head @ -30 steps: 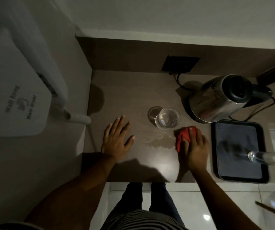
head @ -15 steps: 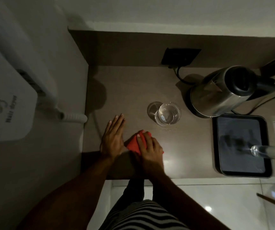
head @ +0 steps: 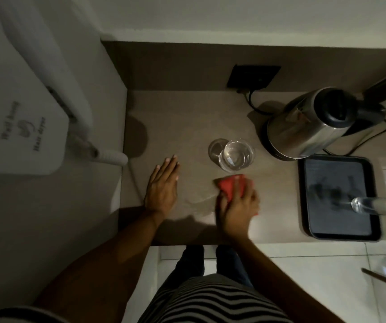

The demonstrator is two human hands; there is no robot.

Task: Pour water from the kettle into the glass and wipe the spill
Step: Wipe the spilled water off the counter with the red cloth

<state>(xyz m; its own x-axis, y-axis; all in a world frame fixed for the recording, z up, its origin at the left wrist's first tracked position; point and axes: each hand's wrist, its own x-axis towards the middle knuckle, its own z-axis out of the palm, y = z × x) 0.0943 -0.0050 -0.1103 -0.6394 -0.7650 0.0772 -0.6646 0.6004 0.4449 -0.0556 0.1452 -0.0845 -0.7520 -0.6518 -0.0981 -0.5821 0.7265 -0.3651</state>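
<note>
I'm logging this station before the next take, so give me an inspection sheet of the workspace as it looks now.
Surface: brown counter, faint wet streak left of the cloth.
Job's things: glass holds water, upright; kettle on its base; red cloth under the right hand.
Clutter: black tray at right, a clear bottle over it.
Grippers: left hand flat on the counter; right hand pressing the cloth.
Cables: black cord from the wall socket to the kettle.
Surroundings: wall hair dryer at left, tiled floor below.
</note>
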